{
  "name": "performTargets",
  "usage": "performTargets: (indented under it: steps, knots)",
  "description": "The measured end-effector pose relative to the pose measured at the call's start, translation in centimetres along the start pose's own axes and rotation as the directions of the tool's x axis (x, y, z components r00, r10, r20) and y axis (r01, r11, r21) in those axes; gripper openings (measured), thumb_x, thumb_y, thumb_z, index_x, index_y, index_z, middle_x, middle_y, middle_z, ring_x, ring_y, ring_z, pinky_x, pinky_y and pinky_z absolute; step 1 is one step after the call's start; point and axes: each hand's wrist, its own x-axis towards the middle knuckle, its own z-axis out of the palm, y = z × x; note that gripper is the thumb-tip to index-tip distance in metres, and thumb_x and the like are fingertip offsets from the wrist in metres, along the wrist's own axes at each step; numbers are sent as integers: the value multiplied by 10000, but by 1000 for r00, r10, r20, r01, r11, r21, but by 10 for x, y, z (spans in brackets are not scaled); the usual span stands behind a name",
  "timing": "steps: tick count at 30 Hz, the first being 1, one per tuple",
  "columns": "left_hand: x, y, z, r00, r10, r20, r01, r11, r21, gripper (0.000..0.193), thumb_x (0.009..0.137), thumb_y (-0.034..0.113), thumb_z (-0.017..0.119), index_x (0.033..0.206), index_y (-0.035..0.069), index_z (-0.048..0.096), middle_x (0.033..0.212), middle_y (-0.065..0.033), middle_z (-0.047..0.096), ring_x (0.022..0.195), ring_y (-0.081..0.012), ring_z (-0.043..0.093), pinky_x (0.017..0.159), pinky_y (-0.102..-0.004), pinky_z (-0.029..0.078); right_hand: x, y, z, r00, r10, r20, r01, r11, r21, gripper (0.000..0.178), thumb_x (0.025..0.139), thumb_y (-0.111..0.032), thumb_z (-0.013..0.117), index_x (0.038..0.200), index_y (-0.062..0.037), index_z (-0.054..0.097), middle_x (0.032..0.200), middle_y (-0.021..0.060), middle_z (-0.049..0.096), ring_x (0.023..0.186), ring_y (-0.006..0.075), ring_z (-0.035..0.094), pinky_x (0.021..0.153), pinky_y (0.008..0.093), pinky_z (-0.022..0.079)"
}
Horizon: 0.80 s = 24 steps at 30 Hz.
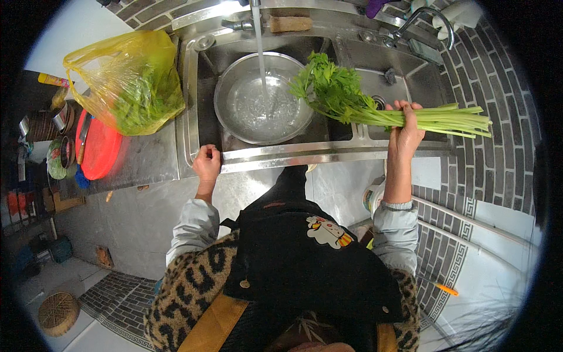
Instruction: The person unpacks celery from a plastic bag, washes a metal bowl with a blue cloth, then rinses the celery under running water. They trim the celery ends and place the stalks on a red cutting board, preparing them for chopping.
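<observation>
My right hand is closed round the pale green stalks of a bunch of celery, held level above the sink's right part. Its leafy end points left and overhangs the rim of a round metal basin. Water runs from a tap into the basin, which stands in the left bowl of the steel sink and holds clear water. By the sink's front left corner, my left hand rests on the edge with its fingers curled in; no object shows in it.
A yellow plastic bag with leafy greens stands on the counter left of the sink. Beside it lie a red round board or lid and a knife. A second tap curves over the right bowl, near a brick-patterned wall.
</observation>
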Motion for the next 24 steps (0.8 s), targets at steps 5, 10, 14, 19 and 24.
performTargets:
  steps: [5,10,14,19,24]
  knots:
    - [-2,-3,-1,1000,12,11,-12,1000,-17,78,785,196,641,811,127,667,672,-61,655,619,-265,643,577,-385,499,-1,-1,2,999,-16,34,16,1000,-20,179,859,16,577,1003,-38,484,901,137,603,845,256,620,762,434,553]
    - [-2,-6,2,1000,-18,15,19,999,-31,83,787,201,642,818,128,667,680,-63,657,626,-263,645,581,-383,499,-6,-3,-1,999,-25,36,25,1000,-4,171,858,21,578,992,-37,490,889,137,604,838,253,620,755,426,557]
    - [-1,-9,1,999,-34,31,35,998,-49,92,786,209,639,823,130,669,691,-63,664,639,-263,649,589,-381,503,-9,-8,-2,999,-23,35,23,1000,0,174,855,22,580,990,-43,492,881,128,607,834,247,619,745,421,558]
    - [-1,-9,-1,998,-54,23,56,997,-55,95,782,211,634,817,131,670,695,-57,668,646,-259,652,592,-380,505,-9,-7,6,999,-28,44,28,1000,-1,163,858,16,573,984,-45,490,884,123,606,838,242,613,754,425,549]
    - [-4,-1,-3,999,-41,0,41,999,-18,89,779,212,641,811,133,668,690,-58,666,628,-257,649,582,-379,501,-13,5,16,996,14,86,-10,999,-39,171,869,-1,563,1015,-34,480,915,135,596,856,242,606,797,425,531]
